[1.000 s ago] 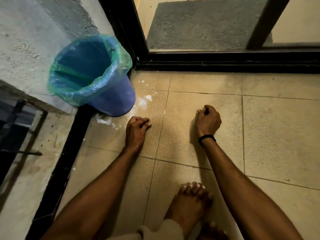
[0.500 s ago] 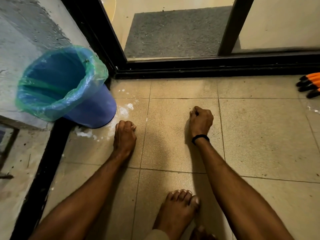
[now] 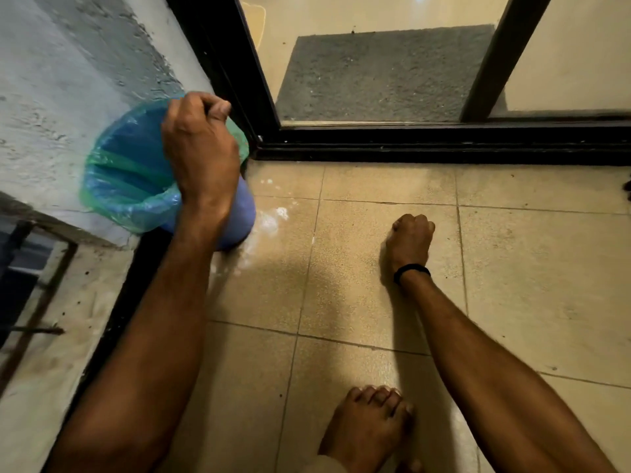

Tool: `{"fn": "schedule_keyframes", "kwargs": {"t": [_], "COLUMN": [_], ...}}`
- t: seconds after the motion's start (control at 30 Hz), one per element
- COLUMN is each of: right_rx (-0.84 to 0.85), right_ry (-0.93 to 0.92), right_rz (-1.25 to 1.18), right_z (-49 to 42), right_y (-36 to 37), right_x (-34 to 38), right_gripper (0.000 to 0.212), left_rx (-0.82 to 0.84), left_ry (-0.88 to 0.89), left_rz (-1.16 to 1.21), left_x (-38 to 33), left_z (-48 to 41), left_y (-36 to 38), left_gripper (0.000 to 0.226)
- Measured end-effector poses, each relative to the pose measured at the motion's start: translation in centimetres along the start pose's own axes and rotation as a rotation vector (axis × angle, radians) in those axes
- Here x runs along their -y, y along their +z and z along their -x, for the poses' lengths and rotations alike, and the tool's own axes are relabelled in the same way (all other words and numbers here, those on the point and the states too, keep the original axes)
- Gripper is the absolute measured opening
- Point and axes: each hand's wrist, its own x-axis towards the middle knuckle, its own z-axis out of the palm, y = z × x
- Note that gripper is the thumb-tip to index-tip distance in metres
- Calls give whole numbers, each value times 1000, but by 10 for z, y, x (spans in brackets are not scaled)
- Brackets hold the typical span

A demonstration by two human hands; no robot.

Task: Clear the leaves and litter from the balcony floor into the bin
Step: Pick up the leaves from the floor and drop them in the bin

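The left hand (image 3: 199,155) hovers over the lined blue bin (image 3: 126,175), which stands far left on the balcony floor (image 3: 532,274) in the corner by the wall. Its grip is narrow, fingertips bunched; whether they hold anything I cannot tell. The right hand (image 3: 409,240) rests on a tile as a closed fist, holding nothing visible.

Bin (image 3: 102,189) far left against wall (image 3: 51,97); left hand (image 3: 201,155) over its mouth (fingers curled); right hand (image 3: 409,240) on floor (image 3: 529,285), right of bin.
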Motion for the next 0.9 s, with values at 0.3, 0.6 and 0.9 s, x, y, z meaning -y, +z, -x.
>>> {"fn": "schedule_keyframes", "kwargs": {"t": [0.3, 0.6, 0.9], "right_rx": [67, 115, 25], "right_ry": [-264, -916, -859], "right_rz": [-394, -365, -452], "right_z": [1, 47, 72], "right_y": [-81, -101, -68], "right_x": [144, 335, 316], "right_gripper": [16, 26, 29], "left_rx": [-685, -927, -1071], "left_ry": [-638, -825, -765], "left_rz": [-10, 74, 79], "left_x": [116, 169, 160], "left_z": [-56, -8, 10], "left_y": [-365, -385, -379], "left_gripper": [20, 31, 32]}}
